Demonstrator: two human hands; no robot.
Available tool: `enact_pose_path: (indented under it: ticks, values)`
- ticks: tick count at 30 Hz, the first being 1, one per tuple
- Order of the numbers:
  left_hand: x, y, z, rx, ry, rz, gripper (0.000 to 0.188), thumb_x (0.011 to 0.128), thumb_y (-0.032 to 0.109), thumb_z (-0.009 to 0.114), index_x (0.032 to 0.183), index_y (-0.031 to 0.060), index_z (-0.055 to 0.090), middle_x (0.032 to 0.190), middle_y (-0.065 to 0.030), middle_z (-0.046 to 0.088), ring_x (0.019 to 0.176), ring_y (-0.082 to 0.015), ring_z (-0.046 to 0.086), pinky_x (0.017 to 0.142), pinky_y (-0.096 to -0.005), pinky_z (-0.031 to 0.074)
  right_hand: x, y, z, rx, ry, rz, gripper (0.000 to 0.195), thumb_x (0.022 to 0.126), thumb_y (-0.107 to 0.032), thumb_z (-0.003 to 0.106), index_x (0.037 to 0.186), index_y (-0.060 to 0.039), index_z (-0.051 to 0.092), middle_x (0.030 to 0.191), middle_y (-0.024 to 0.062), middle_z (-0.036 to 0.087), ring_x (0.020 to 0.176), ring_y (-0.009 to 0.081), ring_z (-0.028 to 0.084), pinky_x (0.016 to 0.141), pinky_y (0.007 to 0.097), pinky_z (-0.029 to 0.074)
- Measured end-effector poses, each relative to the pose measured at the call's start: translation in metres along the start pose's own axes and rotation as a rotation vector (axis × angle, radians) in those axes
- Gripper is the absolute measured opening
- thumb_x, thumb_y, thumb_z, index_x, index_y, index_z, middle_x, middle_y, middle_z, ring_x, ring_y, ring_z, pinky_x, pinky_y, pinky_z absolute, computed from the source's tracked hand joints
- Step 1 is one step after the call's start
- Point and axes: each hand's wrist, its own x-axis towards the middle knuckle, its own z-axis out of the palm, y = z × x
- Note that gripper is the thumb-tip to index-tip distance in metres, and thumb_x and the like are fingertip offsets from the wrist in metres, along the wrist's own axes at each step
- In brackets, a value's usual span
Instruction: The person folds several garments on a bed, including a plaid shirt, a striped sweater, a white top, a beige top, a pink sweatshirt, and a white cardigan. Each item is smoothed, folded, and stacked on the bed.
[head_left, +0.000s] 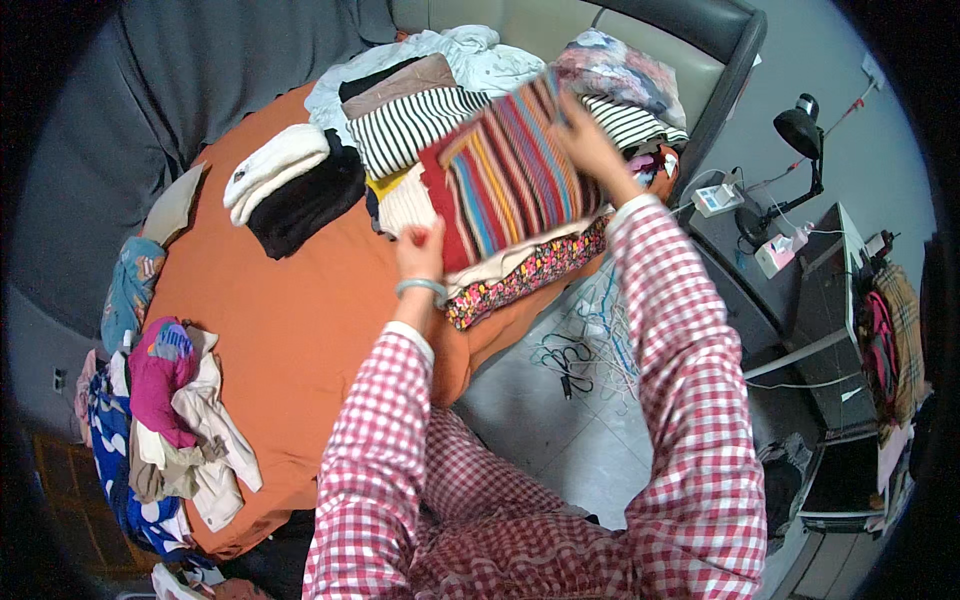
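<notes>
A folded knit garment with many coloured stripes (510, 172) is held between my two hands above the folded clothes on the bed. My left hand (420, 251), with a pale bangle at the wrist, grips its near left edge by the red border. On the far right side my right hand (585, 142) grips the garment, its fingers slightly blurred. Below the knit lie a floral-print folded cloth (532, 274) and a white ribbed garment (407, 202), both partly covered. Just beyond is a black-and-white striped folded garment (412, 124).
An orange-sheeted bed (300, 330) bears white (277, 165) and black (307, 202) folded pieces. Loose clothes, including a magenta garment (161, 382), heap at its left edge. Tangled cables (585, 352) lie on the floor at right, near a black desk lamp (799, 131) and a power strip (716, 199).
</notes>
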Motion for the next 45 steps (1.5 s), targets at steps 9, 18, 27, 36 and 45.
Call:
enact_pose_path:
  ticks: [9, 18, 27, 36, 45]
  values:
    - [-0.017, -0.037, 0.028, -0.049, -0.041, -0.238, 0.041, 0.084, 0.038, 0.062, 0.068, 0.0011, 0.054, 0.058, -0.0085, 0.054, 0.053, -0.0157, 0.052, 0.045, -0.0340, 0.042, -0.065, 0.055, 0.051, 0.107, -0.276, 0.351, 0.060, 0.087, -0.048, 0.047, 0.133, -0.0104, 0.043, 0.132, 0.0225, 0.044, 0.122, 0.0366, 0.042, 0.099, 0.0433, 0.036]
    - [-0.016, -0.039, -0.008, -0.573, -0.132, -0.583, 0.046, 0.089, 0.048, 0.051, 0.101, 0.0039, 0.055, 0.087, -0.0076, 0.063, 0.063, -0.0179, 0.063, 0.041, -0.0306, 0.050, 0.009, -0.096, 0.026, -0.263, 0.010, -0.152, 0.059, 0.080, -0.059, 0.052, 0.130, -0.0278, 0.049, 0.142, 0.0134, 0.035, 0.132, 0.0388, 0.026, 0.101, 0.0647, 0.013]
    - [-0.063, -0.049, -0.071, -0.497, -0.264, -0.607, 0.044, 0.093, 0.046, 0.044, 0.103, 0.0038, 0.052, 0.086, -0.0071, 0.060, 0.068, -0.0153, 0.060, 0.054, -0.0266, 0.051, -0.029, -0.055, 0.106, -0.342, -0.603, 0.104, 0.069, 0.075, -0.072, 0.043, 0.134, -0.0359, 0.043, 0.149, 0.0053, 0.023, 0.138, 0.0348, 0.012, 0.101, 0.0688, 0.000]
    - [-0.145, -0.095, -0.228, -0.006, -0.361, -0.413, 0.035, 0.089, 0.030, 0.058, 0.105, -0.0017, 0.060, 0.098, -0.0117, 0.065, 0.085, -0.0174, 0.062, 0.074, -0.0276, 0.050, -0.011, -0.063, 0.089, -0.366, -0.683, 0.107, 0.071, 0.075, -0.074, 0.042, 0.135, -0.0352, 0.041, 0.151, 0.0062, 0.019, 0.139, 0.0361, 0.007, 0.102, 0.0680, 0.001]
    - [-0.202, -0.119, -0.348, 0.234, -0.195, -0.347, 0.056, 0.082, 0.044, 0.063, 0.116, -0.0011, 0.057, 0.114, -0.0194, 0.059, 0.106, -0.0277, 0.057, 0.089, -0.0348, 0.045, -0.033, -0.087, 0.061, -0.459, -0.228, -0.222, 0.050, 0.086, -0.038, 0.057, 0.128, -0.0119, 0.051, 0.133, 0.0158, 0.046, 0.124, 0.0341, 0.040, 0.104, 0.0460, 0.028]
